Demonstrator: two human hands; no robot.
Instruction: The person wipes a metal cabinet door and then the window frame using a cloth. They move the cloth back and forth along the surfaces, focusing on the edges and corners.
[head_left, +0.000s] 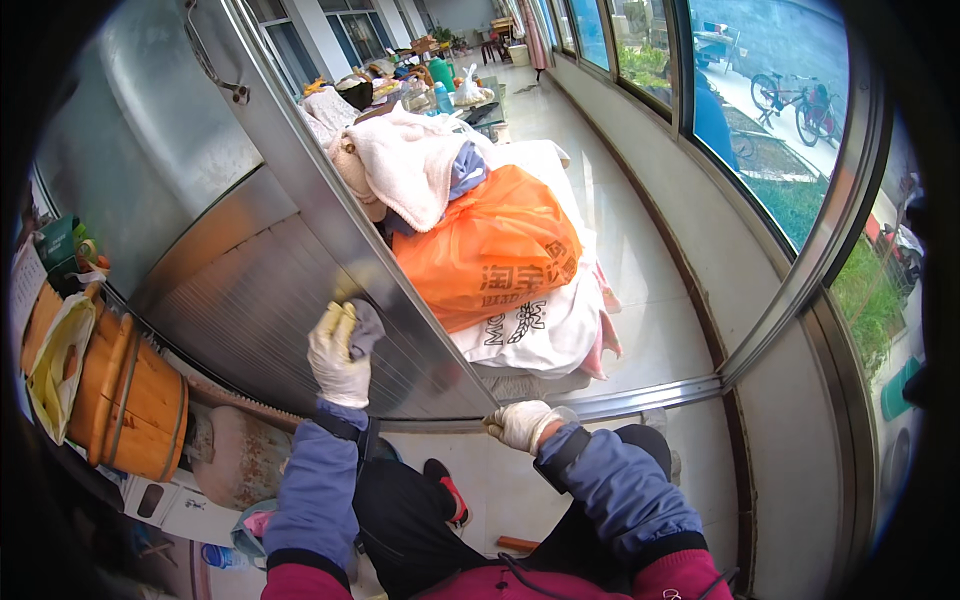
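Observation:
My left hand (341, 360) wears a pale glove and grips a grey cloth (367, 328). The cloth is held at the ribbed lower panel (247, 315) of a metal-framed sliding door (330, 187), where a blurred reflection shows. My right hand (521, 426), gloved too, has its fingers curled near the bottom corner of the door, above the floor track (645, 397). Nothing shows in that hand, and whether it touches the door frame is unclear. A metal handle (214, 60) is fixed on the door's upright.
Through the doorway lie an orange plastic bag (487, 247), a white printed sack (517, 337) and a fleece blanket (409, 161). At left stand a wooden tub (142, 397) and a rusty gas cylinder (244, 457). Sliding windows (757, 112) run along the right wall; a person is partly visible outside.

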